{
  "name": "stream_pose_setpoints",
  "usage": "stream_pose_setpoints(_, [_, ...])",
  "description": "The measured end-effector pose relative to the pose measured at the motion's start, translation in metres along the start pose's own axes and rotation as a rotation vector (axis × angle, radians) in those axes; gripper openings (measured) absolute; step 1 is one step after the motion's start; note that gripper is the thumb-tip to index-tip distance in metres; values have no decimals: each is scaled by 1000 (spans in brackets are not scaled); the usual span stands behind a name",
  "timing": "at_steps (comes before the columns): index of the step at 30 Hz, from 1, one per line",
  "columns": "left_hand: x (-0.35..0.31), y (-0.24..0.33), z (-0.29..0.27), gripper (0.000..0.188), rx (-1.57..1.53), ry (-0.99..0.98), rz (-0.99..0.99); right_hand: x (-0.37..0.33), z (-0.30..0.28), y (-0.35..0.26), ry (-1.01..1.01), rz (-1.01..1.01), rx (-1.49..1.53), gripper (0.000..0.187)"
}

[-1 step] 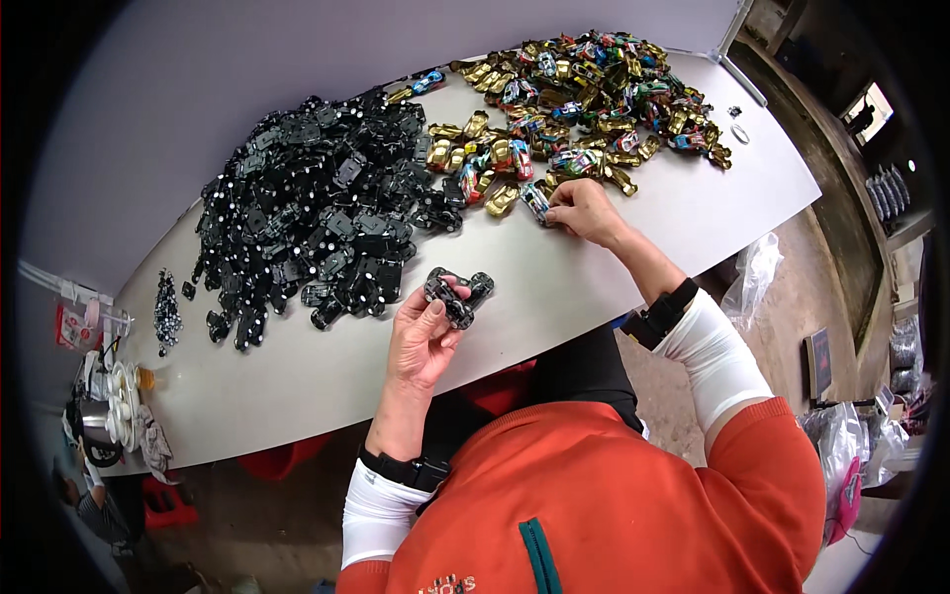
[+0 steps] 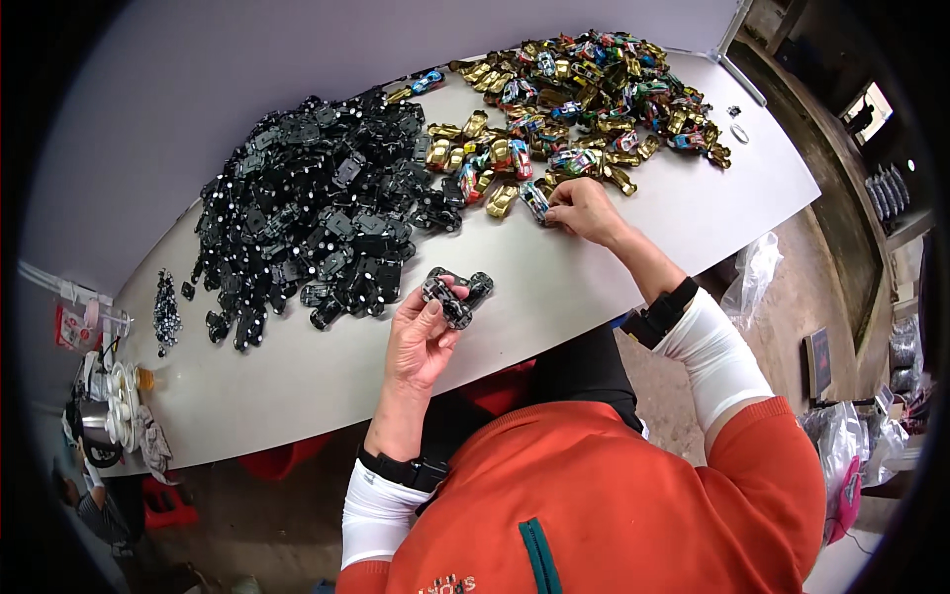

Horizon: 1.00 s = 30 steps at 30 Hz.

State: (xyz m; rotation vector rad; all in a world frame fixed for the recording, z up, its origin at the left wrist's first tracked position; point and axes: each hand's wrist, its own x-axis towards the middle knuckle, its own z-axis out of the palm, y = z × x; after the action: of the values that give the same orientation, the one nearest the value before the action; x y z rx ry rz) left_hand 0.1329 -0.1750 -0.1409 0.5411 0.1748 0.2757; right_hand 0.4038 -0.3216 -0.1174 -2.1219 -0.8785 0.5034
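Observation:
My left hand is closed around a black toy car chassis with wheels, held up over the near part of the table. A second black chassis shows right behind it; I cannot tell whether the same hand holds it too. My right hand pinches a small blue, white and green toy car body at the near edge of the coloured heap. A gold car body lies just left of it. My right fingertips are partly hidden behind the hand.
A large heap of black chassis covers the table's left and middle. Gold and multicoloured car bodies are piled at the back right. Small shiny parts lie far left, near stacked white dishes. A wall runs behind.

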Motion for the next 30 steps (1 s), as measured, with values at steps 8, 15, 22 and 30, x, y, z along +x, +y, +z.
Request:
stream_pose_setpoints(8, [-4,6,-15,43,-114,-38,46,-24,8,-35,-310,29,112,12])
stream_pose_setpoints(15, [-9,6,-11,42,-70,-134,24,-20,6,-45,-317,5,-404,20])
stream_pose_setpoints(22, [-13,2,-10,40,1,-112,103,-20,-6,-44,-22,-215,-470,26])
stream_pose_setpoints(30, [-14,7,0,36,66,-60,197,-29,21,-72,-164,-236,-250,23])
